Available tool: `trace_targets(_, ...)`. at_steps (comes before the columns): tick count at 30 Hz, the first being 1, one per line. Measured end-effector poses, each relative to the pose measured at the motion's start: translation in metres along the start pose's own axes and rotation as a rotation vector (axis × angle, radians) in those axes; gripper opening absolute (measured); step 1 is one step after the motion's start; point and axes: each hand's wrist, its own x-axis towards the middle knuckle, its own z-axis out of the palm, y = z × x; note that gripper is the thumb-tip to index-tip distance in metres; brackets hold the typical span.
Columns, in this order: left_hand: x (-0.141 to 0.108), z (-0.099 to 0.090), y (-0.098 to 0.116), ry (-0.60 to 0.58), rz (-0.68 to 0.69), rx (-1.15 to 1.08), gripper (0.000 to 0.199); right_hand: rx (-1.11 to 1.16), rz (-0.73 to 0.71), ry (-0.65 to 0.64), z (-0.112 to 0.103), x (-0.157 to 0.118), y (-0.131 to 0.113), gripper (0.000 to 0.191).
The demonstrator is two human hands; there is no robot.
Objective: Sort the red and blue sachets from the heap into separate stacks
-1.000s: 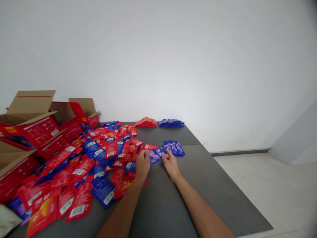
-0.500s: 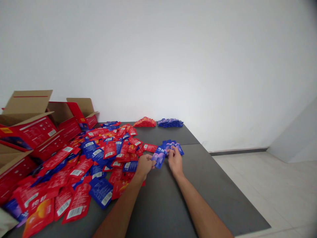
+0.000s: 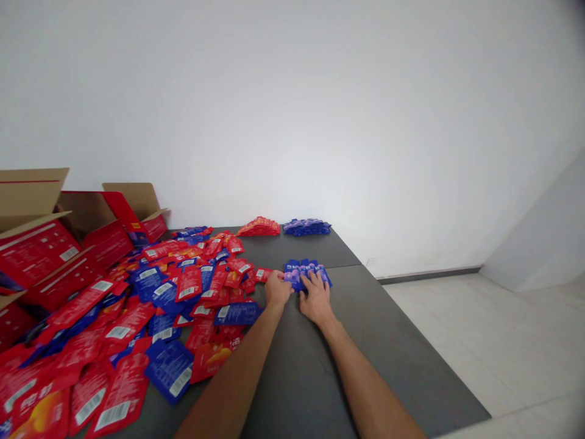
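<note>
On the dark table lies a short overlapping row of blue pouches [image 3: 323,274], fronts up. My left hand [image 3: 278,289] is at the left end of the row, its fingers pinched on the edge of the leftmost blue pouch [image 3: 292,274]. My right hand [image 3: 315,299] rests on the row with its fingers spread, touching the pouches' lower part. To the left spreads a large loose heap of red pouches [image 3: 188,283] and blue pouches [image 3: 170,370], many with barcodes showing.
Opened red cardboard boxes [image 3: 41,251] stand at the left. Near the wall sit a stack of red-orange pouches [image 3: 258,227] and a stack of blue pouches [image 3: 306,227]. The dark table's [image 3: 388,341] right edge borders a pale floor.
The blue pouch held between both hands has come down onto the left end of the row. My right hand has opened over the row. The view has shifted slightly right.
</note>
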Motion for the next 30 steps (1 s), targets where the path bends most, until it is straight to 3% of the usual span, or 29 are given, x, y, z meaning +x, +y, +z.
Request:
trace_targets(5, -0.002, 0.001, -0.003, -0.049, 0.010, 0.134, 0.021, -0.007, -0.008, -0.108, -0.002, -0.001, -0.003, 0.056)
trace_targets(13, 0.000, -0.015, 0.005, -0.094, 0.248, 0.784, 0.024, -0.069, -0.036, -0.108, 0.001, 0.001, -0.004, 0.043)
trace_targets(18, 0.005, -0.033, 0.000, -0.127, 0.431, 1.007, 0.031, -0.078, -0.033, -0.105, 0.002, 0.000, -0.004, 0.044)
trace_targets(23, 0.012, -0.042, -0.018, -0.123, 0.440, 1.044, 0.041, -0.083, -0.040, -0.103, 0.002, -0.001, -0.004, 0.045)
trace_targets(30, 0.027, -0.060, -0.026, -0.054, 0.309, 1.090, 0.046, -0.102, -0.028, -0.126, -0.002, -0.001, -0.005, 0.046)
